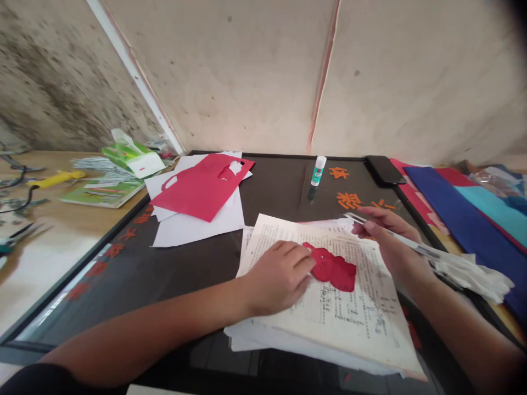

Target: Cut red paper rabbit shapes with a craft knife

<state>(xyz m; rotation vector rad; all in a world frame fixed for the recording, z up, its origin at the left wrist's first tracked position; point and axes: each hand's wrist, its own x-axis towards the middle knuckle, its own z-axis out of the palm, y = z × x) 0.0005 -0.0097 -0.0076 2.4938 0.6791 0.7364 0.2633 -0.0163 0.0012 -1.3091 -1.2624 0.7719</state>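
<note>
Left hand [280, 277] pressing a red paper cutout [333, 269] onto printed sheets [362, 323].
Left fingers [298, 258] open and flat; right hand [391, 247] at the cutout's 2 o'clock, fingers [368, 219] closed around scissors [411, 247].

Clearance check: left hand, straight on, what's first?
The left hand meets the red paper cut-out first; they may already touch, depth is unclear.

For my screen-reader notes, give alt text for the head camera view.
The left hand rests on printed pages, fingertips touching a red paper cutout, while the right hand holds a slender metal tool above them, on a dark tabletop.
</note>
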